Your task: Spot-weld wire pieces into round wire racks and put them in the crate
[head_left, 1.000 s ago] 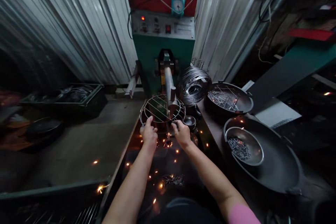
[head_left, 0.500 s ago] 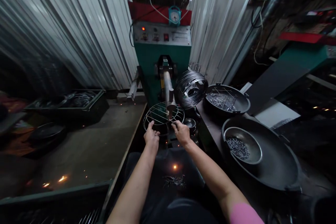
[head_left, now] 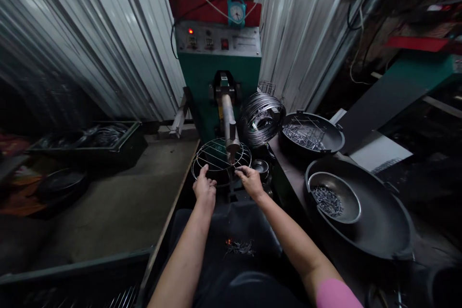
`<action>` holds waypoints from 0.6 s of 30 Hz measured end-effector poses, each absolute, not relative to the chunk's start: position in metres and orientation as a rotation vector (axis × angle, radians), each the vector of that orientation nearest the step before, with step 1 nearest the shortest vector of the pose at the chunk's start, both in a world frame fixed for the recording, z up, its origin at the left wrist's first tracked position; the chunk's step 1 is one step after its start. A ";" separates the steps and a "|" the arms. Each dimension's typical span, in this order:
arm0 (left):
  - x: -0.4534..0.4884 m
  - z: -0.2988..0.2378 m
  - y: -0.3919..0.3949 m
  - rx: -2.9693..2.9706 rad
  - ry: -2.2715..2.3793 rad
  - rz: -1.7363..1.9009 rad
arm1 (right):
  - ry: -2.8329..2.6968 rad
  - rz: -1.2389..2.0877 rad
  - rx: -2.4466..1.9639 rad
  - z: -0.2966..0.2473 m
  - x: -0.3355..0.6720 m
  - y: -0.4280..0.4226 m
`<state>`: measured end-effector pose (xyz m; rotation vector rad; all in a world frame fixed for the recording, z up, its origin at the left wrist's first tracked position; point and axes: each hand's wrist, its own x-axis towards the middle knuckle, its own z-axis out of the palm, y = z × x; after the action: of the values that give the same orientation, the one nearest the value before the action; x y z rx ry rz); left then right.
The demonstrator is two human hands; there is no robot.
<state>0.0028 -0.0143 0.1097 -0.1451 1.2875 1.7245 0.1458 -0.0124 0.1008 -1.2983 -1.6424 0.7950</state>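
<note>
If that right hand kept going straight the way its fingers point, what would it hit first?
Likely the welder's upright electrode, standing over the round wire rack whose rim the right hand holds; depth is unclear, so it might slip past.

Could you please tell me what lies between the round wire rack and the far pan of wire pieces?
A coil of wire lies between the rack and the pan; the head view shows it.

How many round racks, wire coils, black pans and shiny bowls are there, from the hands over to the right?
round rack: 1
wire coil: 1
black pans: 2
shiny bowls: 2
total: 6
</note>
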 end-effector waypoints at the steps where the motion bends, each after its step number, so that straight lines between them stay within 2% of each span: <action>1: 0.003 0.111 -0.014 -0.149 1.288 1.735 | -1.619 0.832 -1.290 0.102 0.146 -0.011; 7: 0.001 0.116 -0.010 -0.165 1.304 1.705 | -1.597 0.858 -1.293 0.107 0.144 -0.007; 12: -0.002 0.114 -0.009 -0.188 1.308 1.675 | -1.427 1.076 -1.267 0.111 0.153 -0.009; 18: -0.007 0.110 -0.007 -0.129 1.343 1.662 | -1.309 1.008 -1.202 0.106 0.169 -0.016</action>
<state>-0.0072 -0.0071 0.1097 -0.1288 1.3434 1.6623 0.1689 -0.0161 0.1058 -1.2022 -1.3087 1.0084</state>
